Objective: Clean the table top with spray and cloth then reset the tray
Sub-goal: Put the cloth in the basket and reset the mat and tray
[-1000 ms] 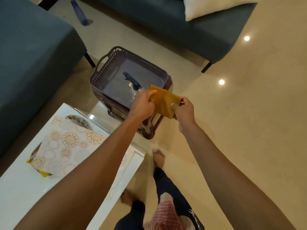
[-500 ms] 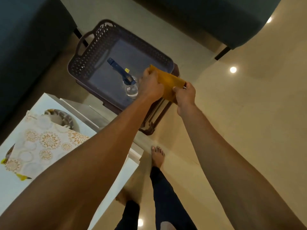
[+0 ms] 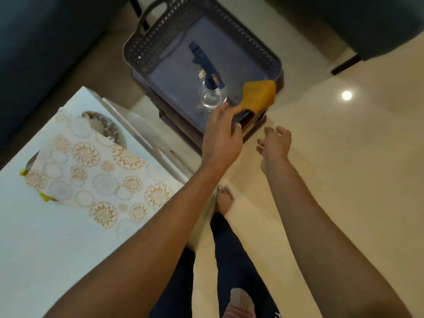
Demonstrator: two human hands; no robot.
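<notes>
1. The white table [image 3: 34, 237] is nearest, with a patterned mat [image 3: 91, 171] on it
2. The right hand [image 3: 274, 146] hangs over the floor with loose fingers, holding nothing
3. The left hand [image 3: 221, 136] has straight fingers near the yellow cloth [image 3: 259, 94]; I cannot tell if they touch it
4. The cloth sits at the basket [image 3: 202, 26] corner and could slip onto the floor
5. The spray bottle [image 3: 210, 88] stands in the basket; a bump could tip it

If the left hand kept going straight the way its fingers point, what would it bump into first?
Probably the yellow cloth lying over the near corner of the basket. The left hand points up toward it, fingers relaxed. The spray bottle sits just beside that line, and depth is hard to judge.
</notes>
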